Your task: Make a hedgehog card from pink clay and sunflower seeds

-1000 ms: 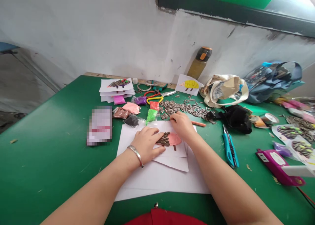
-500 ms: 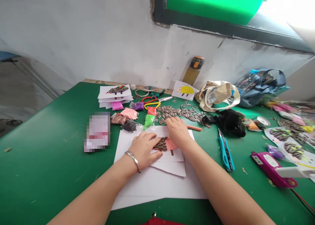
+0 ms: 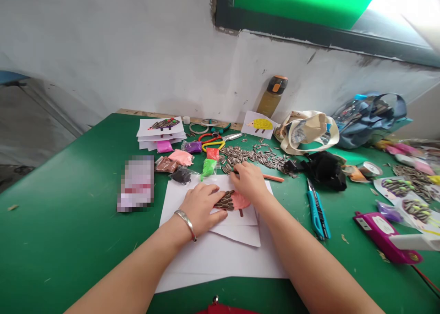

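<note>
My left hand (image 3: 202, 208), wearing a silver bracelet, lies flat with fingers spread on a small white card (image 3: 245, 221). On that card is a salmon-pink clay shape (image 3: 242, 201), its left part covered with rows of striped sunflower seeds (image 3: 225, 201). My right hand (image 3: 250, 182) hovers over the top of the card, fingers curled together. A dark seed shows at its fingertips, partly hidden. Just beyond lies a loose pile of sunflower seeds (image 3: 237, 154). Larger white sheets (image 3: 220, 263) lie beneath the card.
Bags of coloured clay (image 3: 181, 157), scissors (image 3: 220, 142) and finished cards (image 3: 161, 127) lie behind my hands. An orange stick (image 3: 273, 178), a teal utility knife (image 3: 318, 211), a black bag (image 3: 326, 169) and a magenta device (image 3: 385, 236) are to the right. A bottle (image 3: 272, 96) stands by the wall.
My right hand has drawn its fingers in from the edge of the seed pile, and a dark seed now shows at the fingertips. My left hand stays in place.
</note>
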The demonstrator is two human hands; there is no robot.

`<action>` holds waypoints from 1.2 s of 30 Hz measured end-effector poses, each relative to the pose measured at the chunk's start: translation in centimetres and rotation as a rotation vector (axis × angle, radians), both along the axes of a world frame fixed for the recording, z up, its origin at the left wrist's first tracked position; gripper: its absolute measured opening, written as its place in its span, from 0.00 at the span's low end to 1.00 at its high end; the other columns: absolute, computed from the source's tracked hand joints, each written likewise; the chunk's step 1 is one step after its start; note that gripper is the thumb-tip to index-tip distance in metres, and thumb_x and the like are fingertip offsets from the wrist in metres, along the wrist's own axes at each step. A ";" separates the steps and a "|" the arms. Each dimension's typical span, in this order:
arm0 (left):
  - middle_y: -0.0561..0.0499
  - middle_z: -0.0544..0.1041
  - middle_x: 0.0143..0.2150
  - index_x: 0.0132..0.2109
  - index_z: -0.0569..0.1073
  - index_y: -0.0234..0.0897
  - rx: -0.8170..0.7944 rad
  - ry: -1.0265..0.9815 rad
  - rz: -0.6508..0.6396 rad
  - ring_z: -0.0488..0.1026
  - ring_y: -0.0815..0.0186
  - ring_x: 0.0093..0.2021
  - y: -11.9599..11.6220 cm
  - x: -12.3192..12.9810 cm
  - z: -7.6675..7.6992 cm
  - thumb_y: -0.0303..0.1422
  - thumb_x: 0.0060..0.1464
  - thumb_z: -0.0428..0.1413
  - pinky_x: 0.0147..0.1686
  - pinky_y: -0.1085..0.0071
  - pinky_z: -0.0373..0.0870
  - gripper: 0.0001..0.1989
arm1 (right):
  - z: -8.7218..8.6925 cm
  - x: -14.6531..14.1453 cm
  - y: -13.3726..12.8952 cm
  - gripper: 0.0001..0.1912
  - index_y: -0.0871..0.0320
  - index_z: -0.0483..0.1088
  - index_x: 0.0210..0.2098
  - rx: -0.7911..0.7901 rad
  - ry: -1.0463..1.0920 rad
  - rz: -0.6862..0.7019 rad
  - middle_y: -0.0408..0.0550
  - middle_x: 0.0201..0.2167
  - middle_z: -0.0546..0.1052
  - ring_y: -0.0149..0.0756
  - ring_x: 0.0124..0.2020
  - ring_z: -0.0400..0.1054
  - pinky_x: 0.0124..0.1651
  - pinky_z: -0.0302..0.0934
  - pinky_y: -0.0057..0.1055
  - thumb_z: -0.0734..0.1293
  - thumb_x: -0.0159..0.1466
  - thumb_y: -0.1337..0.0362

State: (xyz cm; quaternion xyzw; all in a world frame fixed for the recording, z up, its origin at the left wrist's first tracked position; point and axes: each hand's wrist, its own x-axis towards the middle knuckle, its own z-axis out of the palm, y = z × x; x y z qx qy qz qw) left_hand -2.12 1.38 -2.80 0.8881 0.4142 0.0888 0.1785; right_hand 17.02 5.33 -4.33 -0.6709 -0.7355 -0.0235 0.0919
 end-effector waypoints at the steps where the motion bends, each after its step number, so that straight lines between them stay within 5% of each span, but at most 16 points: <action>1: 0.49 0.71 0.51 0.52 0.71 0.43 -0.003 0.002 -0.001 0.65 0.56 0.48 0.0 0.0 0.0 0.42 0.52 0.55 0.48 0.60 0.63 0.20 | 0.1 -0.1 0.1 0.11 0.57 0.70 0.35 -0.005 0.021 -0.008 0.50 0.36 0.73 0.39 0.39 0.63 0.39 0.49 0.33 0.58 0.65 0.61; 13: 0.49 0.71 0.52 0.52 0.71 0.43 -0.026 -0.001 -0.003 0.65 0.55 0.48 0.0 0.0 0.1 0.41 0.53 0.54 0.49 0.59 0.63 0.20 | -0.8 -0.3 1.2 0.12 0.58 0.70 0.36 -0.037 0.094 0.083 0.52 0.36 0.72 0.39 0.40 0.63 0.41 0.52 0.32 0.55 0.65 0.69; 18: 0.49 0.71 0.51 0.52 0.71 0.43 -0.028 -0.004 0.003 0.65 0.55 0.48 0.0 0.0 0.0 0.42 0.52 0.55 0.48 0.59 0.63 0.20 | 0.2 -0.3 0.4 0.13 0.60 0.68 0.38 -0.007 0.155 0.079 0.53 0.35 0.73 0.39 0.38 0.64 0.40 0.54 0.32 0.53 0.66 0.70; 21: 0.49 0.71 0.50 0.53 0.71 0.43 -0.022 -0.008 0.004 0.65 0.55 0.48 0.0 0.0 0.1 0.42 0.52 0.55 0.48 0.59 0.63 0.22 | 1.4 0.3 -0.9 0.15 0.57 0.67 0.41 -0.001 0.280 0.069 0.47 0.34 0.74 0.35 0.35 0.66 0.37 0.57 0.30 0.51 0.67 0.68; 27: 0.48 0.70 0.51 0.53 0.71 0.44 -0.025 0.002 0.006 0.65 0.55 0.49 0.0 0.0 0.0 0.43 0.52 0.55 0.48 0.58 0.62 0.21 | 2.1 1.5 -4.4 0.16 0.53 0.72 0.45 -0.158 0.953 -0.039 0.46 0.38 0.76 0.35 0.40 0.70 0.43 0.62 0.33 0.57 0.61 0.66; 33: 0.48 0.70 0.51 0.53 0.71 0.44 -0.011 0.009 -0.013 0.65 0.56 0.48 0.2 0.0 -0.2 0.42 0.53 0.54 0.48 0.59 0.62 0.21 | 1.3 1.4 -5.6 0.10 0.55 0.69 0.40 -0.244 1.187 -0.115 0.45 0.32 0.76 0.35 0.33 0.70 0.37 0.63 0.33 0.60 0.60 0.61; 36: 0.48 0.70 0.51 0.53 0.70 0.44 -0.011 0.007 -0.014 0.65 0.56 0.48 0.2 0.0 -0.2 0.42 0.53 0.54 0.49 0.59 0.62 0.21 | 1.0 1.4 -5.5 0.07 0.55 0.69 0.36 -0.149 1.078 -0.055 0.45 0.35 0.75 0.33 0.35 0.69 0.39 0.62 0.32 0.60 0.60 0.63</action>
